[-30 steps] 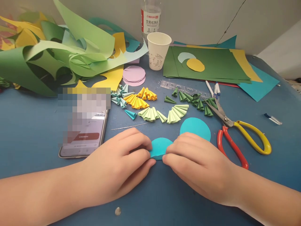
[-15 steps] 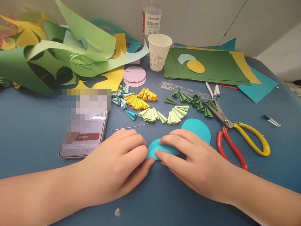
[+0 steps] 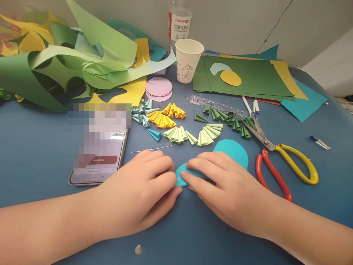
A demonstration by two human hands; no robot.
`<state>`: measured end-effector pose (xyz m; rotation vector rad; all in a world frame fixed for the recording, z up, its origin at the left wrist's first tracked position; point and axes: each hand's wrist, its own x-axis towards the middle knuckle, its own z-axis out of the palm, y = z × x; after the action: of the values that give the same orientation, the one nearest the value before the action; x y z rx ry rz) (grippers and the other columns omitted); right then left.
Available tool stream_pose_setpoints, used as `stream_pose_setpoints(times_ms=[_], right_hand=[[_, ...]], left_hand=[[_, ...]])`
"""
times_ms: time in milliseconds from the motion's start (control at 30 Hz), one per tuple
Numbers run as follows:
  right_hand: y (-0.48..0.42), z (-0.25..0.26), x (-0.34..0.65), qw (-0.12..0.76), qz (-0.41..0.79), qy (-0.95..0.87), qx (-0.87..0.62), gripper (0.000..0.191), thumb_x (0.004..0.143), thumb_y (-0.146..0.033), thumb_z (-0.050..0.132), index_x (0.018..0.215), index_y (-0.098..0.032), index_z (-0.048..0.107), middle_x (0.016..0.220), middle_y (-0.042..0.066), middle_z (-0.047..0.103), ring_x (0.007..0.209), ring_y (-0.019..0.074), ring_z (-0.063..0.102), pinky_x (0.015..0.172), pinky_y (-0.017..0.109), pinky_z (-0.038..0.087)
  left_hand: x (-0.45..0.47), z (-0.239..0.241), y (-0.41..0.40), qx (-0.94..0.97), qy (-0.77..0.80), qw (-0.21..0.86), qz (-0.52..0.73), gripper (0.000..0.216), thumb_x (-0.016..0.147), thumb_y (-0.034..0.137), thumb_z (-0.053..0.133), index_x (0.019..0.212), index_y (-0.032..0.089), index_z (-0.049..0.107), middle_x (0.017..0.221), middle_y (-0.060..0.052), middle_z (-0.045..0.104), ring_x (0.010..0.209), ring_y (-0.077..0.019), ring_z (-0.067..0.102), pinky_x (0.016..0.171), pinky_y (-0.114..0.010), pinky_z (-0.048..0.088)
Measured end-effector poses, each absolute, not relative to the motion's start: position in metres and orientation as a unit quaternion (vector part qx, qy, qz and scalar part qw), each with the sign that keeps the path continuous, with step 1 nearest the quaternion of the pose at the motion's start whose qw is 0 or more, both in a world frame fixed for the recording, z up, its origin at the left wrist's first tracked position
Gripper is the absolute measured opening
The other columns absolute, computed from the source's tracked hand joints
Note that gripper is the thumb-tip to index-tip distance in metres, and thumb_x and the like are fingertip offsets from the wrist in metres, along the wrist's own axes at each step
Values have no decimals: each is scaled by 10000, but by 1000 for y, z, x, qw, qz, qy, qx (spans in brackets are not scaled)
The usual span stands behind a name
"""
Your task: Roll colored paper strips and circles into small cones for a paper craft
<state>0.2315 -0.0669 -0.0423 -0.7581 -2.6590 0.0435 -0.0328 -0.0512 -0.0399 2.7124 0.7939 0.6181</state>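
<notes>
Between my hands lies a piece of turquoise paper [image 3: 181, 178], folded over on itself low on the table. My left hand [image 3: 154, 187] grips its left end with thumb and curled fingers. From the other side my right hand [image 3: 215, 180] presses and holds the paper, its index fingertip on the folded surface. Part of the paper is hidden under the right fingers. Just behind the right hand a flat turquoise paper circle [image 3: 234, 152] rests on the table. A small turquoise paper cone [image 3: 154, 134] and a thin needle [image 3: 151, 148] lie beyond my left hand.
Scissors [image 3: 271, 145] lie open at right, near a ruler [image 3: 217, 105]. Yellow cones [image 3: 161, 119], light green cones [image 3: 176, 134] and dark green cones [image 3: 235, 124] sit ahead. A phone [image 3: 100, 160] is at left; a paper cup [image 3: 189, 60] stands behind, beside paper scraps [image 3: 110, 55].
The turquoise paper between my hands is now folded or rolled flatter, with less of it showing. My hands have barely moved, and the view has shifted slightly.
</notes>
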Motion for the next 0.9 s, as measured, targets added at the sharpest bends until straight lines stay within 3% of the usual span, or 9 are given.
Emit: stream_pose_setpoints(times_ms=[900], right_hand=[[-69,-42,231,161,15,-951,-265,304,1079,-97,568,1333,-41,725,1336,206,747,1187,328,647,946,476,557]], left_hand=[[-34,-39,-51,925,276,144,216,178,1012,151,627,839,190,636,862,-57,668,766,-180,605,716,-345,498]])
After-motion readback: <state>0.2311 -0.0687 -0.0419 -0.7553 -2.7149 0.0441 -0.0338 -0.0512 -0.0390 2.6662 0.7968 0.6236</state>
